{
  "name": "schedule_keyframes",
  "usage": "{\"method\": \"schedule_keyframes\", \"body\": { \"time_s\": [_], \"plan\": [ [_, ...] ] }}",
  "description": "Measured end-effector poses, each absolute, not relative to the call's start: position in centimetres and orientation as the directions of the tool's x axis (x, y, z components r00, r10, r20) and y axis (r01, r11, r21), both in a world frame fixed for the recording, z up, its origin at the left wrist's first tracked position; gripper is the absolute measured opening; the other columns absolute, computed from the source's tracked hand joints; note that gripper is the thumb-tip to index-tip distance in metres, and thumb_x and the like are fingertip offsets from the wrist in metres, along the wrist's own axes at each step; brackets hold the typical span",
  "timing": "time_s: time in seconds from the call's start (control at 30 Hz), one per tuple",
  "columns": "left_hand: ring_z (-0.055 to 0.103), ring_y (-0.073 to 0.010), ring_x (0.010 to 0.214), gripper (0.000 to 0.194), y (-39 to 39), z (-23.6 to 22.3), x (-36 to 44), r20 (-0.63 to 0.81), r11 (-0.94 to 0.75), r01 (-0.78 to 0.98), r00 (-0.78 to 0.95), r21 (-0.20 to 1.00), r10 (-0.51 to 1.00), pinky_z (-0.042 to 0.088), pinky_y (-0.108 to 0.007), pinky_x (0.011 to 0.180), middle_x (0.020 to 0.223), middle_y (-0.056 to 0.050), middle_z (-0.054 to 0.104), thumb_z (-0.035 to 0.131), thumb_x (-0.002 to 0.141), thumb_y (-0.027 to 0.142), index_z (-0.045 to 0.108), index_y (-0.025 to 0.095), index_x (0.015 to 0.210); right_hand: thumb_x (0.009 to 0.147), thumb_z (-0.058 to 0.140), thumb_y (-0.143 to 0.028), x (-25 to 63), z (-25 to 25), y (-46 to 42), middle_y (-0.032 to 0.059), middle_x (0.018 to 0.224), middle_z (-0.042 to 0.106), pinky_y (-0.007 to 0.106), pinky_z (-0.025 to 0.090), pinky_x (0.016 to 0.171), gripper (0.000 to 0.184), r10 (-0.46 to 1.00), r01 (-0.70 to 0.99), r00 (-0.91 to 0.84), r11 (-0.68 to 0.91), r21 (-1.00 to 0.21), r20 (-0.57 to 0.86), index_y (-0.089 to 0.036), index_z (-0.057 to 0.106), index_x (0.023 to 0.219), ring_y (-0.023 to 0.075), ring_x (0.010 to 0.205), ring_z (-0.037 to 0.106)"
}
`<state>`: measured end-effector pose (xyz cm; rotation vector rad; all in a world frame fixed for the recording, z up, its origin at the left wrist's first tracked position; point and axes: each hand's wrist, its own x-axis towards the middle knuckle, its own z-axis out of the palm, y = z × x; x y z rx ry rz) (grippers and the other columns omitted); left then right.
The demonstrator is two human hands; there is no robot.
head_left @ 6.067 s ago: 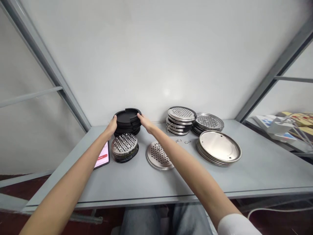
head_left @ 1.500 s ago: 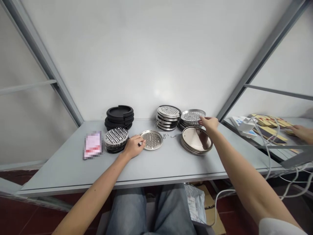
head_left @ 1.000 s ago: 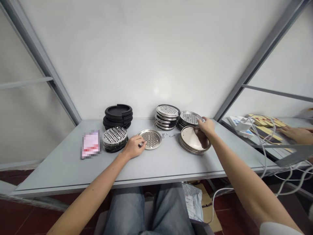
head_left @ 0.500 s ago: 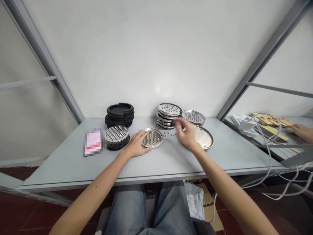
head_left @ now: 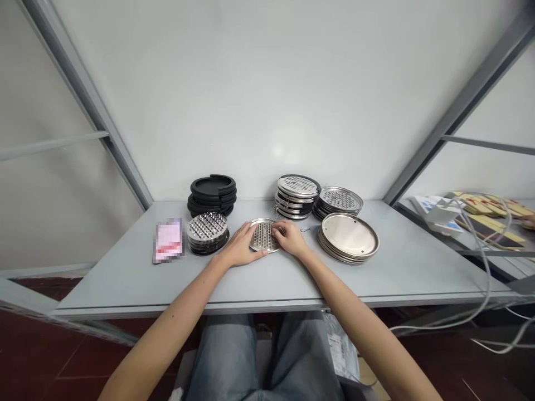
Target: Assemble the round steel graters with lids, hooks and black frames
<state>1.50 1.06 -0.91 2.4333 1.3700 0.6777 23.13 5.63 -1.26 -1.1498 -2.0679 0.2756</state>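
Observation:
A perforated steel disc [head_left: 264, 236] lies flat on the grey table [head_left: 259, 278] in front of me. My left hand [head_left: 241, 247] rests on its left rim with fingers curled round the edge. My right hand [head_left: 290, 238] presses on the disc's right rim, fingers bent and pinched together; whether they hold anything small I cannot make out. A small wire clip [head_left: 305, 229] lies just right of my right hand.
At the back stand a stack of black round bases [head_left: 212, 193] and two stacks of perforated discs [head_left: 297, 195] [head_left: 339, 201]. A stack of plain steel plates [head_left: 349, 238] lies right. A studded disc stack [head_left: 207, 231] and phone [head_left: 168, 240] lie left. Cables and boxes [head_left: 468, 217] fill the neighbouring table.
My right hand left the stacks at the right and came across to the perforated disc, meeting my left hand there. My left hand stayed on the disc's left edge.

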Motion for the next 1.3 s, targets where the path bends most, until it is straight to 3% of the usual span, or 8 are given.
{"method": "schedule_keyframes", "body": {
  "time_s": [0.27,0.5,0.67,0.83,1.0,1.17,1.3],
  "plan": [
    [0.013,-0.0367,0.145,0.106,0.9,-0.8,1.8,0.185,-0.379,0.802,0.330,0.462,0.925,0.019,-0.050,0.117,0.156,-0.024,0.014,0.053,0.078,0.070,0.008,0.006,0.150,0.086,0.048,-0.017,23.5,-1.7,6.2,0.0117,0.109,0.069,0.037,0.041,0.096,0.028,0.848,0.714,-0.215,0.475,-0.515,0.484,-0.012,0.067,0.106,0.0241,0.104,0.059],
    [0.022,-0.0348,0.142,0.100,0.9,-0.6,1.7,0.240,-0.435,0.777,0.363,0.455,0.900,0.022,-0.048,0.115,0.152,-0.021,0.027,0.058,0.077,0.067,0.015,0.012,0.149,0.082,0.044,-0.009,24.0,-1.4,6.5,0.0117,0.107,0.070,0.035,0.042,0.095,0.033,0.872,0.757,-0.153,0.407,-0.512,0.466,-0.012,0.068,0.105,0.0228,0.103,0.060],
    [0.012,-0.0363,0.145,0.097,0.9,-0.8,1.6,0.194,-0.411,0.785,0.363,0.463,0.911,0.018,-0.051,0.116,0.156,-0.020,0.017,0.055,0.079,0.068,0.015,0.016,0.150,0.075,0.042,0.000,25.2,-0.9,6.2,0.0106,0.111,0.068,0.031,0.043,0.090,0.046,0.884,0.863,-0.071,0.287,-0.416,0.462,-0.014,0.066,0.112,0.0234,0.105,0.057],
    [0.016,-0.0359,0.144,0.091,0.9,-0.8,1.6,0.210,-0.437,0.778,0.384,0.451,0.899,0.017,-0.051,0.116,0.154,-0.018,0.023,0.056,0.080,0.064,0.021,0.015,0.149,0.085,0.047,-0.014,25.1,-1.1,5.8,0.0125,0.109,0.068,0.032,0.042,0.086,0.031,0.912,0.936,-0.129,0.241,-0.257,0.388,-0.015,0.069,0.106,0.0251,0.102,0.057],
    [0.018,-0.0358,0.143,0.089,1.0,-0.7,1.6,0.218,-0.451,0.770,0.395,0.451,0.893,0.018,-0.052,0.116,0.153,-0.017,0.025,0.056,0.080,0.063,0.023,0.016,0.149,0.089,0.049,-0.024,25.3,-1.2,6.2,0.0103,0.106,0.070,0.030,0.042,0.084,0.028,0.934,0.932,-0.134,0.233,-0.277,0.332,-0.016,0.070,0.105,0.0247,0.102,0.058],
    [0.017,-0.0362,0.144,0.091,0.9,-0.7,1.4,0.195,-0.436,0.768,0.392,0.469,0.899,0.019,-0.052,0.116,0.154,-0.018,0.023,0.056,0.080,0.065,0.023,0.015,0.148,0.084,0.043,-0.005,26.3,-0.6,6.2,0.0106,0.113,0.068,0.027,0.040,0.089,0.040,0.923,0.942,-0.063,0.181,-0.284,0.380,-0.013,0.065,0.116,0.0215,0.105,0.058],
    [0.017,-0.0363,0.144,0.089,0.8,-0.5,1.3,0.194,-0.434,0.755,0.391,0.492,0.900,0.019,-0.053,0.116,0.155,-0.018,0.023,0.056,0.080,0.064,0.025,0.016,0.148,0.077,0.040,0.003,26.3,-0.6,5.4,0.0152,0.107,0.068,0.028,0.042,0.082,0.043,0.965,0.983,0.013,0.036,-0.182,0.263,-0.009,0.065,0.111,0.0247,0.100,0.060]
  ]
}}
